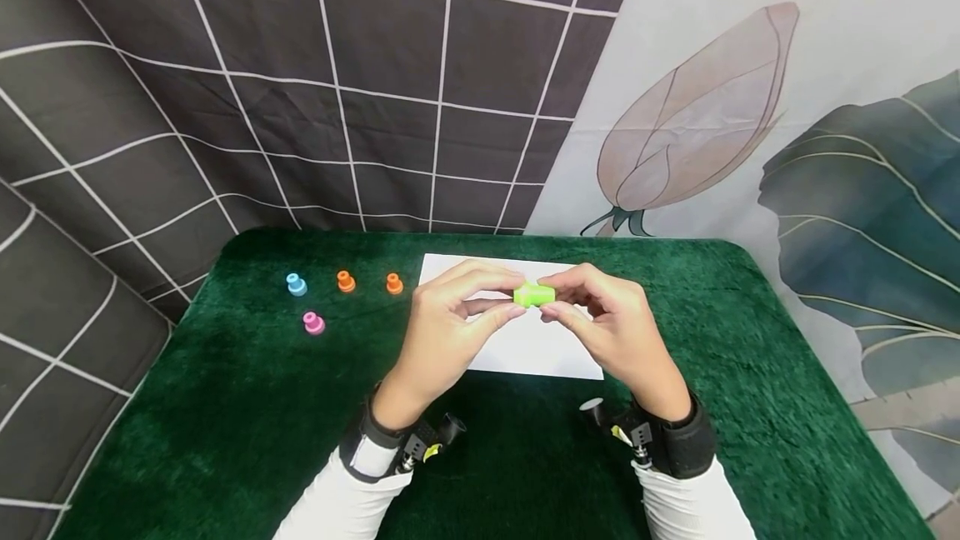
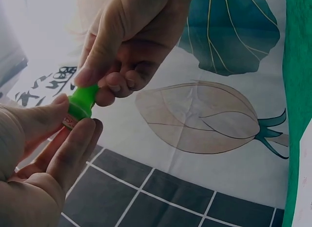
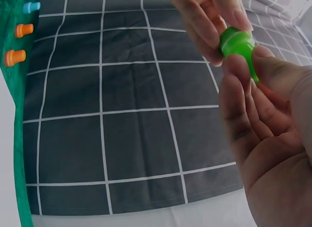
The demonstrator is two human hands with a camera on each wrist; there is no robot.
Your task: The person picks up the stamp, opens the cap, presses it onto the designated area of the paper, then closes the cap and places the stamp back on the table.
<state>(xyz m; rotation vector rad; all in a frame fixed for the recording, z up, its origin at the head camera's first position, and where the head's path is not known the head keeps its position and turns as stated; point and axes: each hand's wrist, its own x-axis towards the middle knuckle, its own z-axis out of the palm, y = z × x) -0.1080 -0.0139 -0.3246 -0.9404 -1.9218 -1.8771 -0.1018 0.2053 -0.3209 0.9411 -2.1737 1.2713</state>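
A small bright green stamp (image 1: 534, 296) lies sideways between both hands, raised over a white sheet of paper (image 1: 536, 348). My left hand (image 1: 448, 319) pinches its wide base between thumb and fingers. The narrower handle end is pinched by my right hand (image 1: 611, 319). In the left wrist view, a patterned reddish end face shows on the stamp (image 2: 80, 104) beside the left fingertips. From the right wrist, the stamp (image 3: 238, 44) appears with the fingertips of both hands around it, covering part of its sides.
Left of the paper, on the green cloth-covered table (image 1: 225, 415), stand a blue stamp (image 1: 296, 284), a pink stamp (image 1: 313, 323) and two orange ones, the nearer-to-paper orange stamp (image 1: 394, 283) among them. A dark gridded curtain (image 1: 390, 48) and a flower-patterned cloth (image 1: 697, 123) hang behind.
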